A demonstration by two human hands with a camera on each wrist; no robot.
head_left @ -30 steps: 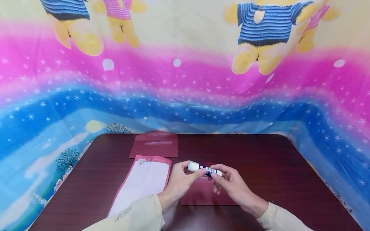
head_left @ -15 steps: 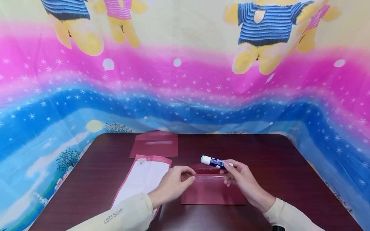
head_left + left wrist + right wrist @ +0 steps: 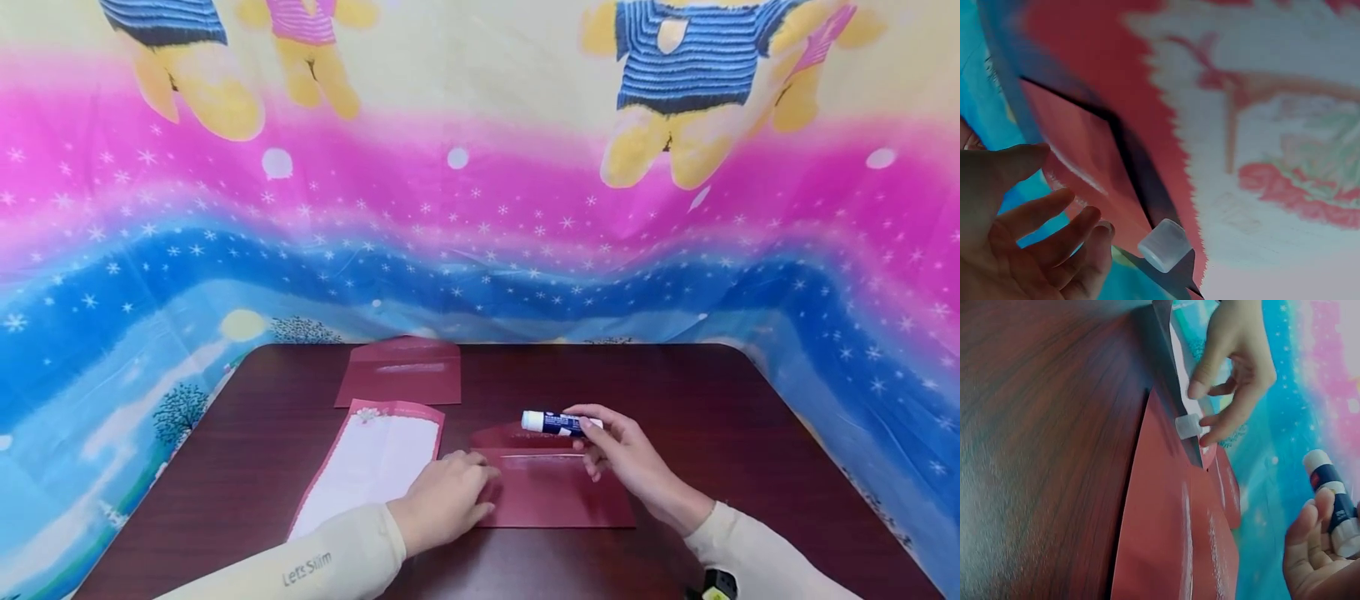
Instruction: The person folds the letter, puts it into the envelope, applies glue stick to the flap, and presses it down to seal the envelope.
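My right hand (image 3: 626, 462) holds a glue stick (image 3: 558, 423) with a dark blue label, raised over a red envelope (image 3: 555, 496). The stick lies nearly level, its white end pointing left. Low at the envelope's left edge is my left hand (image 3: 446, 500), its fingers loosely bent with nothing between them. Just past those fingertips a translucent white cap (image 3: 1165, 245) stands by the envelope in the left wrist view; the right wrist view shows the cap (image 3: 1188, 425) right at the fingertips. In the head view the left hand hides it. The envelope's flap (image 3: 495, 435) is unfolded away from me.
Left of the envelope lies a white letter sheet (image 3: 367, 471) with a red border, partly under the left forearm. A second red envelope (image 3: 405, 387) is at the back of the dark wooden table (image 3: 675, 383). A patterned cloth (image 3: 480, 275) hangs behind.
My left hand let go of the glue stick's end, moved left and came down by the envelope, where the cap now stands. My right hand kept the stick and shifted slightly right.
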